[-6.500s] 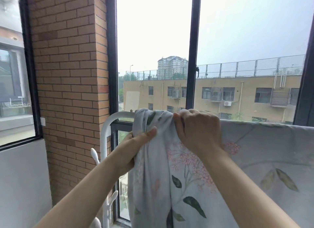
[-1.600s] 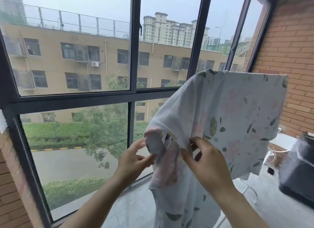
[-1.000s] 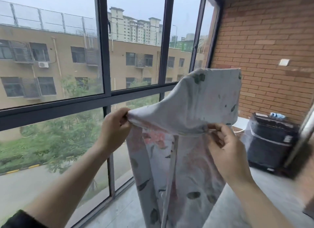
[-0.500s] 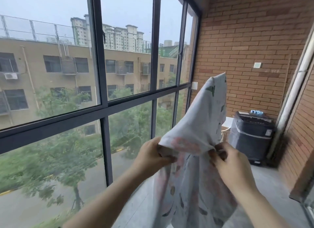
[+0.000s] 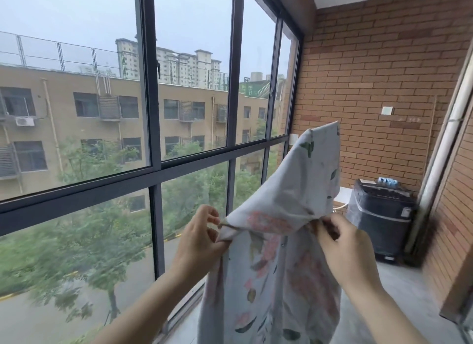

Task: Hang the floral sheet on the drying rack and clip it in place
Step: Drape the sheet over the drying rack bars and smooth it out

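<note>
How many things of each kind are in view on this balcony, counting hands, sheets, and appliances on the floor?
Hands: 2, the left hand and the right hand, each pinching the sheet's edge
Floral sheet: 1
Dark appliance: 1, on the floor in the far corner
Total: 4

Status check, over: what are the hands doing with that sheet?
Left hand, right hand: both pinching sheet edge. Far end draped high; no clips visible. Nothing blocking.
</note>
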`<action>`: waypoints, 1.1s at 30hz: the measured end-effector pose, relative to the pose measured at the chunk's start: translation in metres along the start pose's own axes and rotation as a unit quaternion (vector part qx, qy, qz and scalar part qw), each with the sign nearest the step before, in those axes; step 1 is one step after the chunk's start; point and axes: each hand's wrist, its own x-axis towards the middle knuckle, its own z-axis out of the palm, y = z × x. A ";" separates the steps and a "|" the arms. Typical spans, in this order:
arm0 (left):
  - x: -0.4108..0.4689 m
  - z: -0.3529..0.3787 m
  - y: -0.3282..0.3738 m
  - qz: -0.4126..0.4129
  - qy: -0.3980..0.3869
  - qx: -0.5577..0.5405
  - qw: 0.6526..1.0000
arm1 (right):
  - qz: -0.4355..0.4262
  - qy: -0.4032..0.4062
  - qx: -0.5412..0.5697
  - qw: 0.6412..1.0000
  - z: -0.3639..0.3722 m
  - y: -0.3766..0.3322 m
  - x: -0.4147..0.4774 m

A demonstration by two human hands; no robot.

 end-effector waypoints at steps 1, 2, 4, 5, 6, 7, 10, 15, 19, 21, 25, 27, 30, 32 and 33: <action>-0.001 -0.003 -0.004 0.001 0.015 0.006 1.000 | -0.007 0.007 -0.009 1.000 -0.001 0.001 0.001; -0.001 -0.005 -0.007 0.011 0.018 0.008 1.000 | -0.012 0.008 -0.023 1.000 -0.001 0.002 0.002; -0.002 -0.007 -0.008 0.038 0.002 0.004 0.999 | -0.020 0.004 -0.044 0.999 0.000 0.001 0.004; -0.004 -0.007 -0.006 0.041 -0.012 0.002 0.999 | -0.026 0.003 -0.047 0.999 0.000 -0.001 0.004; -0.007 -0.006 -0.004 0.033 -0.028 -0.007 0.999 | -0.036 0.005 -0.044 0.998 0.000 -0.002 0.004; -0.008 -0.006 -0.002 0.018 -0.047 -0.025 0.998 | -0.049 0.010 -0.038 0.998 -0.001 -0.004 0.004; -0.011 -0.007 0.001 -0.013 -0.107 -0.087 0.990 | -0.085 0.025 -0.003 0.996 -0.003 -0.011 0.008; -0.015 -0.003 0.009 0.046 -0.102 -0.074 0.991 | -0.072 0.014 0.069 0.995 -0.011 -0.018 0.017; -0.014 0.002 0.018 0.064 -0.066 -0.043 0.995 | -0.046 -0.039 0.074 0.995 -0.020 -0.021 0.016; -0.014 0.004 0.020 0.057 -0.048 -0.068 0.995 | -0.032 -0.096 0.059 0.993 -0.027 -0.022 0.012; -0.012 0.005 0.027 0.018 -0.054 -0.171 0.984 | -0.102 -0.117 0.027 0.988 -0.035 -0.024 0.008; -0.012 0.005 0.033 0.028 -0.053 -0.200 0.978 | -0.119 -0.091 0.088 0.985 -0.038 -0.025 0.012; -0.013 0.003 0.043 0.046 -0.046 -0.253 0.965 | -0.104 -0.063 0.157 0.980 -0.043 -0.029 0.021; -0.011 0.001 0.048 0.044 -0.052 -0.283 0.957 | -0.092 -0.091 0.162 0.978 -0.045 -0.038 0.027; -0.009 0.001 0.050 0.039 -0.060 -0.287 0.955 | -0.075 -0.113 0.160 0.978 -0.046 -0.042 0.030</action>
